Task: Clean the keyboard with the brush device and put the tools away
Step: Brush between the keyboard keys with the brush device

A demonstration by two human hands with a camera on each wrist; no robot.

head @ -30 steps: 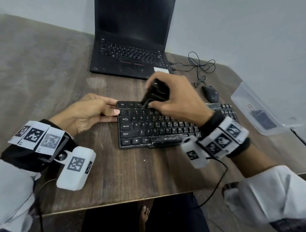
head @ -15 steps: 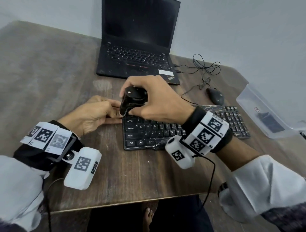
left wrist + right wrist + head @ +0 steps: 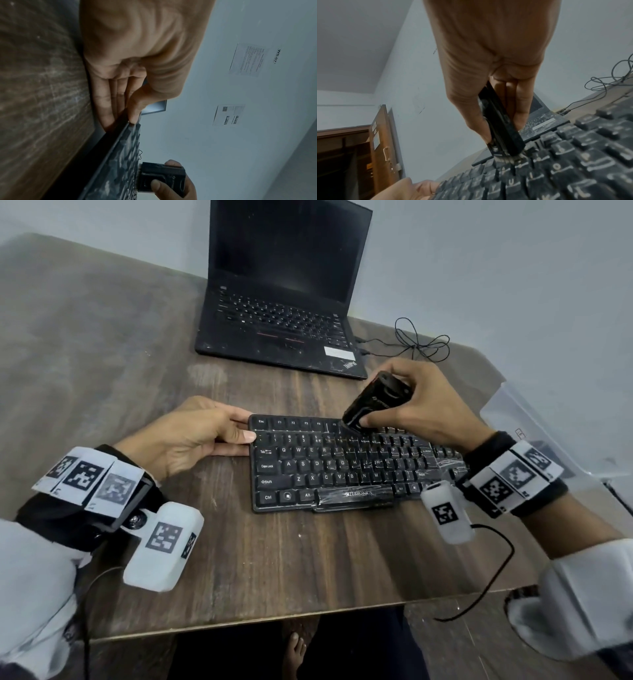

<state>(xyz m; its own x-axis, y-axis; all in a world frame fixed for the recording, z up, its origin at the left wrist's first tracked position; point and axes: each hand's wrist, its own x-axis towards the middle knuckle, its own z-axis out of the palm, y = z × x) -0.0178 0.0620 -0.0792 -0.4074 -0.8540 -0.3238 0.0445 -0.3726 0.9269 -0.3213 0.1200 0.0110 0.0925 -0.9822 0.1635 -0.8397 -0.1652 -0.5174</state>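
Dim, cool, even light with soft shadows and no glare. The head view bends strongly at its edges, curving the worktop (image 3: pixel 102 344). Both wrist views are grainy, and the nearest skin there is blurred.

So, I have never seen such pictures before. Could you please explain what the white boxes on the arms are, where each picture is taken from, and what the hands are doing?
No machine here: a person works with bare hands. The white boxes are cameras strapped to the wrists; a third camera sits on the head. The right hand grips a black brush device, bristles on the keyboard. The left hand steadies the keyboard's end. On the wooden table also stand a laptop, a cable and a clear box.
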